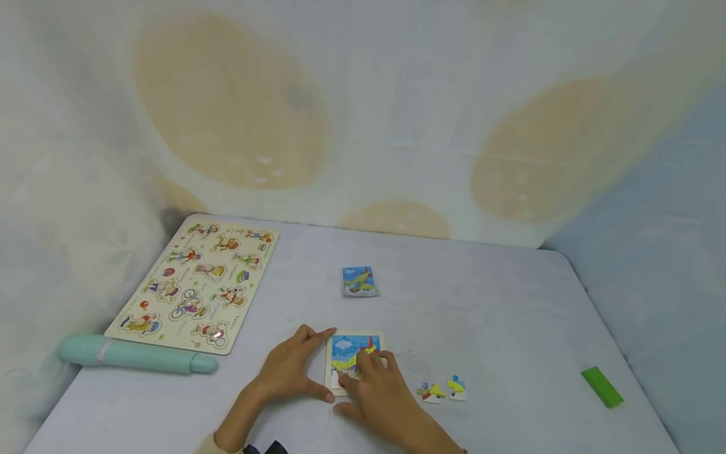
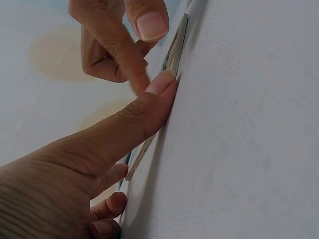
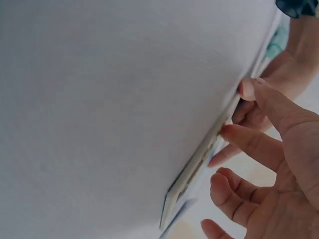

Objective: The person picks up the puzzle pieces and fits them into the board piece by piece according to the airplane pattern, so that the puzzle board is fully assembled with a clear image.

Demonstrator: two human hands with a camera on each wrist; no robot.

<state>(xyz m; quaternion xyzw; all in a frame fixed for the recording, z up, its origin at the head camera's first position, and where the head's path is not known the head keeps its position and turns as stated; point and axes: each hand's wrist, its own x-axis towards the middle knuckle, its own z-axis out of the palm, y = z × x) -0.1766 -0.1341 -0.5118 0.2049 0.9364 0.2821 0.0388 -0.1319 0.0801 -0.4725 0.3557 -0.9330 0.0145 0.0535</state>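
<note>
both hands sit nearest, at the worktop's front edge: left hand lies flat, fingers straight, bracing the small puzzle tray's left side; right hand presses fingertips on its picture. loose pieces lie just right, closer to the right hand; nothing lies between

bare hands, cream sleeve cuff at the left wrist
</note>
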